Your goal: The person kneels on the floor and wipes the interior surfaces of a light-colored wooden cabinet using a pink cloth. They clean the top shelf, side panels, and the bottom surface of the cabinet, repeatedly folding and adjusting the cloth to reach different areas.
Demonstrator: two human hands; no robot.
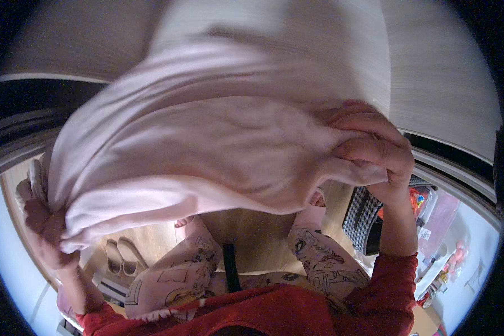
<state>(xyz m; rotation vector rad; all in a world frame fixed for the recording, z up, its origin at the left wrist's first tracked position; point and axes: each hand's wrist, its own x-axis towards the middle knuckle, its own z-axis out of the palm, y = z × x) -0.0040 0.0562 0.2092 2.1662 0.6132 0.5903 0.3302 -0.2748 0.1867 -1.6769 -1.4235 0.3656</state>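
A large, soft pale pink cloth (207, 140) is spread in the air between my hands, slightly blurred, and I cannot tell whether it is a garment. At the far left my left hand (47, 232) is closed on its gathered corner. On the right my right hand (375, 148) pinches the opposite end, thumb on top and fabric bunched under the fingers. Between the two grips the cloth sags in loose folds, its near edge hanging over my knees. Its far part lies against or in front of a pale panel (353, 45).
Below are my legs in printed pink trousers (330, 257) on a wooden floor (252, 235). Beige slip-on shoes (126, 257) stand at the lower left. To the right sit a black-and-white patterned container (359, 215) and plastic packages (423, 201). Dark rails (453, 157) edge the panels.
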